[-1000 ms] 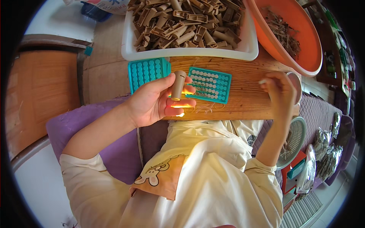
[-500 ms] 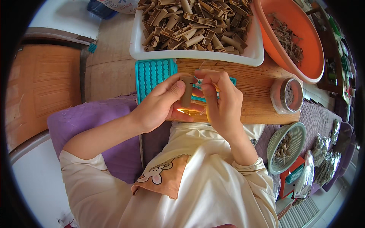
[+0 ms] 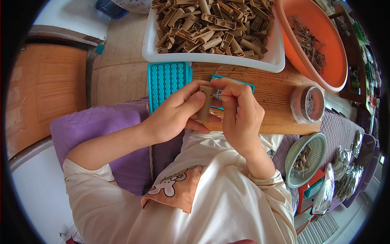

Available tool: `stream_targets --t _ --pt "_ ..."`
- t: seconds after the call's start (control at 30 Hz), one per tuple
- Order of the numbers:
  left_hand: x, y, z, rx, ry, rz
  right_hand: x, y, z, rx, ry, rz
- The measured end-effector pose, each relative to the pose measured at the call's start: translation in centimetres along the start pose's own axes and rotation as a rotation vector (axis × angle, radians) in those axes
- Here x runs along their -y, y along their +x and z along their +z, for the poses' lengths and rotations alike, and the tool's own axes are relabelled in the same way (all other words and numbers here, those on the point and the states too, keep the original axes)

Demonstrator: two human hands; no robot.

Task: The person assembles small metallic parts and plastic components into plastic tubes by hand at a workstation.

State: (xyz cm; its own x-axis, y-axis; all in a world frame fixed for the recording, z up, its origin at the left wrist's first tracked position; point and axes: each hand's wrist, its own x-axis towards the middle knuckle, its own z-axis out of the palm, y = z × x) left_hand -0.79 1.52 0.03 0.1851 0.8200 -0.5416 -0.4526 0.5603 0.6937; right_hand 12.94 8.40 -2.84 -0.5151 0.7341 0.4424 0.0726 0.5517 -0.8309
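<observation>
A brown plastic cylindrical shell (image 3: 206, 103) stands roughly upright in my left hand (image 3: 172, 110), held between the thumb and fingers above the table's near edge. Two of that hand's lower fingers stretch out beneath it. On the shell's right side, my right hand (image 3: 243, 110) is closed in a pinch, its thumb and fingertips against the upper part. A thin pale piece (image 3: 217, 95) shows between those fingertips and the shell; its kind is too small to tell. Behind the hands lie a teal tray with rows of round cups (image 3: 167, 81) and a smaller teal tray (image 3: 248, 86), partly hidden.
A white bin (image 3: 215, 60) heaped with brown shells (image 3: 219, 24) fills the table's far side. An orange basin (image 3: 298, 61) with scraps stands at right, near a round container (image 3: 297, 101). A green basket (image 3: 290, 175) sits lower right, beside foil packages (image 3: 351, 179).
The shell has tilted slightly and shifted a little right. My right fingertips have moved in closer against its side. The whole view has also shifted slightly.
</observation>
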Motion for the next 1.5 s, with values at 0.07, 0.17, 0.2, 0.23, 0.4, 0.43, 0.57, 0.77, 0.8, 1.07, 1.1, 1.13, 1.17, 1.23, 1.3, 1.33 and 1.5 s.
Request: stream_targets --t 0.07,0.17,0.2,0.23,0.4,0.43,0.57,0.77,0.8,1.07,1.1,1.13,1.17,1.23,1.3,1.33,1.5 --pt "0.5 0.2 -0.2 -0.008 0.032 0.058 0.0 0.0 0.2 0.027 0.020 -0.011" --pt "0.3 0.2 -0.1 0.010 -0.022 0.019 -0.3 -0.3 0.8 0.023 0.046 0.019" --pt "0.6 0.3 -0.1 -0.042 -0.019 0.048 -0.5 -0.4 1.0 0.024 0.047 0.018" --pt "0.8 0.3 -0.1 -0.095 -0.017 0.076 -0.9 -0.5 1.3 0.026 0.015 -0.032" --pt "0.3 0.2 0.3 -0.140 0.052 -0.004 -2.2 -1.0 2.3 0.011 0.013 -0.023" --pt "0.5 0.2 0.2 -0.149 0.092 -0.004 -2.4 -1.1 2.4 0.011 0.013 -0.023" --pt "1.2 0.7 -0.6 -0.154 0.118 -0.054 -3.2 -1.4 2.3 0.040 0.129 0.060" --pt "1.2 1.0 -0.8 -0.075 -0.129 -0.114 -3.3 -1.3 2.1 0.015 0.199 0.086" --pt "1.2 0.9 -0.7 -0.088 -0.104 -0.107 -3.3 -1.3 2.0 0.028 0.232 0.104" --pt "1.1 1.1 -1.0 -0.138 0.008 -0.163 -4.1 -1.6 1.4 0.213 0.265 0.124" --pt "0.7 1.3 -1.5 -0.064 0.047 -0.173 -4.4 -1.3 1.1 0.243 0.358 0.109" --pt "0.4 1.4 -1.8 0.011 0.088 -0.182 -4.2 -1.3 1.0 0.237 0.352 0.108" --pt "0.2 1.4 -1.9 0.035 0.081 -0.191 -3.7 -1.3 1.0 0.215 0.445 0.132" --pt "-0.2 1.2 -1.2 0.035 0.114 -0.193 -3.9 -1.2 0.4 0.187 0.454 0.055" --pt "-0.2 1.3 -0.6 -0.026 0.102 -0.183 -3.7 -1.0 -1.4 0.203 0.402 0.018" --pt "-0.2 1.6 -0.8 -0.021 0.105 -0.178 -3.7 -1.2 -2.6 0.227 0.360 -0.017" --pt "-1.4 1.2 -3.3 -0.287 0.254 0.066 -5.2 -6.5 -15.3 -0.365 0.343 0.217"
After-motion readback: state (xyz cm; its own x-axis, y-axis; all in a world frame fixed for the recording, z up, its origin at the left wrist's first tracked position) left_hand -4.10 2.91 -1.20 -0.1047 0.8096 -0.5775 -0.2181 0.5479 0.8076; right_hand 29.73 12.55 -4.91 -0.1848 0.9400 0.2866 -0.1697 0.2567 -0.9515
